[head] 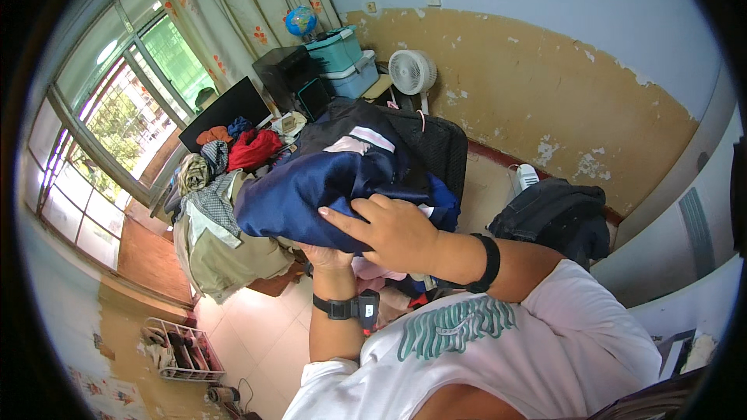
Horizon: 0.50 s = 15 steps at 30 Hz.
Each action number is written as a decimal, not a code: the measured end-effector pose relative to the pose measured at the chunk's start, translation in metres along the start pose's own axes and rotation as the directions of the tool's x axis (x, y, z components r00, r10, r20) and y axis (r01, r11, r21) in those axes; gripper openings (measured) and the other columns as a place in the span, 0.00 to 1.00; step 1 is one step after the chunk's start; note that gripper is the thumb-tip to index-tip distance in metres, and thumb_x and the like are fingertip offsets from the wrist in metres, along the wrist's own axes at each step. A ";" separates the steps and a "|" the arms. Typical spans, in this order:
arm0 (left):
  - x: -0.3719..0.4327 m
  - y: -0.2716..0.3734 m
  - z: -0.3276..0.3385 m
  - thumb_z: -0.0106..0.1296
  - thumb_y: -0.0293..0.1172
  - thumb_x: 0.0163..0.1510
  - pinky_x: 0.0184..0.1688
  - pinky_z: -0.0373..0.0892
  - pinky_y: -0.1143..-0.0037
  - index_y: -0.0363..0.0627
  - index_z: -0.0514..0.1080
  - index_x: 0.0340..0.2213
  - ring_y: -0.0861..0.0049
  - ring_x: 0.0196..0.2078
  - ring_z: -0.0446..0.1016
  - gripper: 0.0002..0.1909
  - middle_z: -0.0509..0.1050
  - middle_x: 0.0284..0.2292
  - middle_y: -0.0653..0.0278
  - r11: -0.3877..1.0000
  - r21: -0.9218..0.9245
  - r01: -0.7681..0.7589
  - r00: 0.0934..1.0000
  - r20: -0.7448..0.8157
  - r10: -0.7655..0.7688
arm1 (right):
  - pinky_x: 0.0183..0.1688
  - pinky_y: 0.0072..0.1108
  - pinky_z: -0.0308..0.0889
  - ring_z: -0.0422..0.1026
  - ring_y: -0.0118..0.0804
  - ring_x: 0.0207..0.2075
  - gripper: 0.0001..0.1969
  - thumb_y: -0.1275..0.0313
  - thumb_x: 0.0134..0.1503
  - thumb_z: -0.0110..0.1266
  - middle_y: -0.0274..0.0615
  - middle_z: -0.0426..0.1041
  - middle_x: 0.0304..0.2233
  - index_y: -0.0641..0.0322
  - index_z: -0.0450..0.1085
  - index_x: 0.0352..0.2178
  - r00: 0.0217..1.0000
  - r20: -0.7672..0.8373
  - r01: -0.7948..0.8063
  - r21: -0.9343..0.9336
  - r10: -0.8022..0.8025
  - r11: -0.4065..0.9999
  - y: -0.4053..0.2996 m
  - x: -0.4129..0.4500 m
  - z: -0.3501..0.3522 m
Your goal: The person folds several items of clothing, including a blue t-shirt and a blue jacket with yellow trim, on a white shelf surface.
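Note:
A bundled dark blue, satiny garment [297, 198] is held up before me. My left hand [327, 255] supports it from below, its fingers hidden under the cloth. My right hand [385, 224] lies on the garment's near side, index finger stretched out and the other fingers curled on the cloth. Just behind are dark clothes with a white and pale pink striped part [372, 138], draped by a black mesh chair back [440, 146]. To the left a red cloth [254, 149], a checked garment [213, 213] and khaki clothing [239, 259] lie in a pile.
A black monitor [224, 114], a black printer-like box [283, 73], teal and blue storage bins [338, 52] and a globe [301, 21] stand at the back. A white fan [412, 72] is by the wall. Dark clothes [551, 219] are heaped right; a shoe rack [189, 350] stands lower left.

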<state>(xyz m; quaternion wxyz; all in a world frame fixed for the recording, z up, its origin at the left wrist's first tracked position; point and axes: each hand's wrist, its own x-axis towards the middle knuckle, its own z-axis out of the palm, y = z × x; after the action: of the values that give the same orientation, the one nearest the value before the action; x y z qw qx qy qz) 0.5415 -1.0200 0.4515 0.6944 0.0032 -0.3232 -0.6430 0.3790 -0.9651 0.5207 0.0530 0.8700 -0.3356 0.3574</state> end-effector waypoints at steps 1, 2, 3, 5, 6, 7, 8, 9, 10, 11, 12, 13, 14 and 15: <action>0.001 0.003 -0.002 0.60 0.62 0.42 0.66 0.51 0.59 0.48 0.55 0.60 0.59 0.61 0.58 0.51 0.60 0.59 0.58 1.000 -0.019 -0.021 1.000 -0.015 0.021 | 0.43 0.30 0.66 0.68 0.47 0.38 0.41 0.64 0.40 0.61 0.46 0.68 0.38 0.48 0.59 0.59 0.999 -0.035 0.042 0.032 -0.041 0.999 -0.001 0.000 0.001; 0.005 0.008 -0.012 0.60 0.62 0.42 0.66 0.51 0.59 0.48 0.55 0.60 0.59 0.61 0.58 0.51 0.60 0.59 0.58 1.000 -0.015 -0.014 1.000 -0.011 0.014 | 0.49 0.32 0.63 0.68 0.50 0.43 0.40 0.62 0.41 0.61 0.50 0.68 0.42 0.48 0.59 0.59 0.994 -0.071 0.084 0.061 -0.080 0.995 -0.003 0.000 0.001; 0.005 0.024 -0.027 0.57 0.59 0.46 0.65 0.52 0.59 0.46 0.56 0.60 0.57 0.61 0.58 0.47 0.60 0.59 0.56 0.997 -0.079 -0.025 0.998 -0.057 0.020 | 0.49 0.32 0.63 0.68 0.50 0.43 0.40 0.62 0.41 0.61 0.50 0.68 0.42 0.48 0.59 0.59 0.993 -0.078 0.097 0.078 -0.091 0.992 -0.010 0.002 0.002; 0.002 0.036 -0.030 0.54 0.57 0.49 0.65 0.52 0.58 0.44 0.55 0.60 0.55 0.61 0.58 0.44 0.59 0.59 0.53 0.988 -0.153 -0.017 0.997 -0.072 0.006 | 0.56 0.44 0.52 0.60 0.51 0.53 0.39 0.59 0.43 0.61 0.50 0.65 0.50 0.45 0.60 0.59 0.997 -0.028 0.074 0.057 -0.073 0.996 -0.015 0.002 0.003; 0.005 0.038 -0.030 0.53 0.55 0.51 0.65 0.52 0.57 0.43 0.55 0.60 0.53 0.61 0.58 0.42 0.59 0.59 0.52 0.980 -0.197 -0.002 0.997 -0.072 -0.013 | 0.59 0.50 0.46 0.56 0.52 0.59 0.38 0.58 0.44 0.61 0.50 0.64 0.54 0.44 0.60 0.59 0.999 -0.007 0.050 0.037 -0.050 0.998 -0.014 0.000 0.002; 0.006 0.037 -0.029 0.53 0.55 0.51 0.65 0.52 0.56 0.43 0.55 0.60 0.53 0.61 0.57 0.42 0.59 0.60 0.52 0.983 -0.181 -0.016 1.000 -0.022 0.012 | 0.60 0.55 0.42 0.52 0.52 0.62 0.38 0.56 0.44 0.61 0.48 0.61 0.57 0.43 0.60 0.58 1.000 0.023 0.016 0.015 -0.017 1.000 -0.012 0.000 0.000; 0.006 0.036 -0.029 0.53 0.55 0.51 0.65 0.51 0.54 0.42 0.55 0.60 0.53 0.62 0.57 0.42 0.58 0.60 0.52 0.985 -0.168 -0.031 0.999 0.029 0.037 | 0.60 0.55 0.42 0.52 0.52 0.62 0.38 0.56 0.44 0.61 0.48 0.61 0.57 0.43 0.60 0.58 1.000 0.015 -0.001 0.008 0.001 1.000 -0.009 -0.002 0.002; 0.006 0.039 -0.033 0.52 0.55 0.52 0.65 0.51 0.54 0.42 0.55 0.60 0.52 0.62 0.56 0.42 0.58 0.60 0.52 0.994 -0.060 -0.087 0.994 0.067 0.091 | 0.61 0.53 0.42 0.51 0.53 0.62 0.37 0.55 0.45 0.61 0.48 0.60 0.57 0.44 0.61 0.58 1.000 -0.002 0.025 0.071 -0.025 0.997 -0.007 -0.003 0.006; 0.005 0.043 -0.036 0.52 0.56 0.52 0.65 0.50 0.53 0.42 0.55 0.60 0.52 0.62 0.55 0.42 0.58 0.60 0.52 0.988 0.045 -0.147 0.984 0.112 0.142 | 0.62 0.52 0.42 0.50 0.54 0.63 0.36 0.55 0.45 0.61 0.48 0.59 0.58 0.44 0.62 0.57 0.998 -0.021 0.053 0.133 -0.051 0.990 -0.005 -0.002 0.009; 0.001 0.049 -0.040 0.49 0.56 0.54 0.65 0.49 0.53 0.42 0.55 0.60 0.52 0.63 0.55 0.41 0.57 0.60 0.52 0.986 0.049 -0.162 0.986 0.048 0.160 | 0.62 0.49 0.43 0.51 0.54 0.63 0.34 0.55 0.46 0.60 0.48 0.58 0.59 0.46 0.63 0.56 0.997 -0.054 0.062 0.211 -0.052 0.975 -0.004 0.000 0.010; 0.001 0.056 -0.031 0.45 0.55 0.57 0.66 0.47 0.54 0.42 0.53 0.61 0.54 0.63 0.55 0.39 0.56 0.61 0.53 0.982 -0.141 -0.124 0.992 -0.022 0.122 | 0.62 0.44 0.47 0.55 0.53 0.60 0.31 0.57 0.49 0.59 0.49 0.60 0.57 0.52 0.65 0.54 0.990 -0.139 0.056 0.222 -0.025 0.973 -0.001 0.001 0.010; 0.001 0.062 -0.022 0.41 0.54 0.60 0.66 0.45 0.54 0.41 0.52 0.61 0.56 0.64 0.54 0.37 0.55 0.62 0.54 0.937 -0.333 -0.107 0.993 -0.090 0.082 | 0.61 0.42 0.49 0.58 0.52 0.59 0.29 0.59 0.50 0.58 0.50 0.62 0.56 0.55 0.65 0.53 0.980 -0.195 0.012 0.236 0.035 0.972 0.008 0.003 0.011; 0.002 0.067 -0.026 0.41 0.54 0.60 0.66 0.45 0.54 0.41 0.52 0.61 0.56 0.64 0.54 0.37 0.55 0.62 0.54 0.939 -0.331 -0.099 0.994 -0.085 0.075 | 0.60 0.41 0.52 0.60 0.52 0.57 0.27 0.60 0.51 0.57 0.50 0.63 0.54 0.58 0.66 0.52 0.964 -0.248 -0.029 0.255 0.094 0.967 0.022 0.006 0.014; -0.002 0.075 -0.032 0.40 0.53 0.60 0.67 0.44 0.56 0.42 0.52 0.61 0.57 0.64 0.52 0.36 0.54 0.62 0.54 0.928 -0.366 -0.074 0.997 -0.038 0.064 | 0.58 0.37 0.55 0.63 0.52 0.54 0.23 0.65 0.51 0.55 0.51 0.66 0.51 0.62 0.66 0.49 0.935 -0.315 -0.080 0.261 0.164 0.962 0.038 0.009 0.018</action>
<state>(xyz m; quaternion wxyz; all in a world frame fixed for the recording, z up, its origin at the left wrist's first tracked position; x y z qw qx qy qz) 0.6232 -1.0179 0.4570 0.7090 -0.1297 -0.1884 -0.6671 0.3703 -1.0050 0.5076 -0.0208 0.7739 -0.3289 0.5408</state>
